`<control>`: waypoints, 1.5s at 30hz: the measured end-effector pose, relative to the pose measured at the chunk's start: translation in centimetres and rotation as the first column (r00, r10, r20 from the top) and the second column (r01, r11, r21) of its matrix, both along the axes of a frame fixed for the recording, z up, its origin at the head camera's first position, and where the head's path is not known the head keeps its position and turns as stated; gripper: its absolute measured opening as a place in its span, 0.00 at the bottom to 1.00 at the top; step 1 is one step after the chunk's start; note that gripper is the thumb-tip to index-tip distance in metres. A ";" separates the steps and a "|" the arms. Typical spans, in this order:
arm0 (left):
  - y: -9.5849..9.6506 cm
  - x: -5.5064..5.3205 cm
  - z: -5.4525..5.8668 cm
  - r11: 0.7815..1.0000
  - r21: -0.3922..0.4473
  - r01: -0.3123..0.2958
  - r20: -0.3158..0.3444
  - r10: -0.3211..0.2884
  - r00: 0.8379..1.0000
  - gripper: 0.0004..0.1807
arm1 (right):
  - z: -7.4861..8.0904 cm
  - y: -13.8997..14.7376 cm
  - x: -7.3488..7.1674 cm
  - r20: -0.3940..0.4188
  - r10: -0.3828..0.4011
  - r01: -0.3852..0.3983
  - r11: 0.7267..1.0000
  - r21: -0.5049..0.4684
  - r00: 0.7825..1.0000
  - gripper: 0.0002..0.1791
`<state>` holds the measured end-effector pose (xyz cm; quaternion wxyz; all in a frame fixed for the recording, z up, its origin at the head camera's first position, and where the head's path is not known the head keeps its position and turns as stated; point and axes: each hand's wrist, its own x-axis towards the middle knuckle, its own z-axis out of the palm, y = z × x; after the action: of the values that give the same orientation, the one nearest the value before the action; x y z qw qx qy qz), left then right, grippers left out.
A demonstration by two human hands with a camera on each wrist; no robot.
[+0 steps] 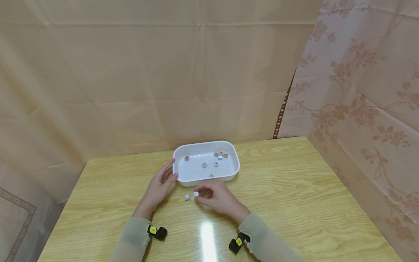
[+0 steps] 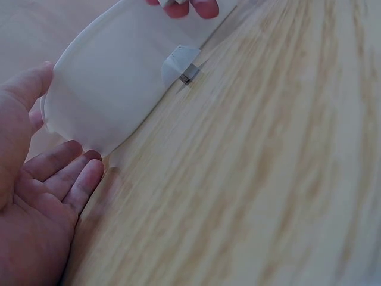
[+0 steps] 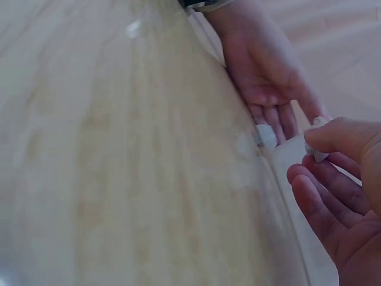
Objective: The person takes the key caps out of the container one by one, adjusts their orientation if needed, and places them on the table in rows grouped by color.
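A white plastic tray (image 1: pixel 179 171) stands on the wooden table (image 1: pixel 294 189) and holds several small square pieces (image 1: pixel 204 165). My left hand (image 1: pixel 162 181) rests open against the tray's left front corner (image 2: pixel 89 113), fingers straight. My right hand (image 1: pixel 212 194) is just in front of the tray and pinches a small white piece (image 1: pixel 196 194) between thumb and fingertips (image 3: pixel 315 149). A second small white piece (image 1: pixel 187 197) lies on the table beside it, also visible as the white piece (image 2: pixel 181 65) near the tray wall.
Beige cloth hangs behind the table and a flowered curtain (image 1: pixel 360 91) on the right. The table's right edge runs close to that curtain. Black wrist cameras (image 1: pixel 157 231) sit on both forearms.
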<state>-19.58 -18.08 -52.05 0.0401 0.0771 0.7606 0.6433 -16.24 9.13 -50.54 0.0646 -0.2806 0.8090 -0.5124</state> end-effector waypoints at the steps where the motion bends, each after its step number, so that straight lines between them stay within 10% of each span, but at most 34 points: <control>1: 0.0 0.0 0.0 1.000 -0.002 0.000 -0.001 0.000 1.000 0.34 | -0.1 0.0 0.0 0.000 -0.003 0.003 1.000 0.003 1.000 0.12; 45: 0.1 0.0 0.1 1.000 0.004 0.001 -0.021 -0.001 1.000 0.34 | -2.6 -0.5 -0.4 -0.165 -0.081 0.098 0.990 0.097 0.983 0.11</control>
<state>-19.57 -17.96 -52.00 0.0324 0.0842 0.7598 0.6439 -16.60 8.60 -53.12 -0.0093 -0.2806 0.8491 -0.4474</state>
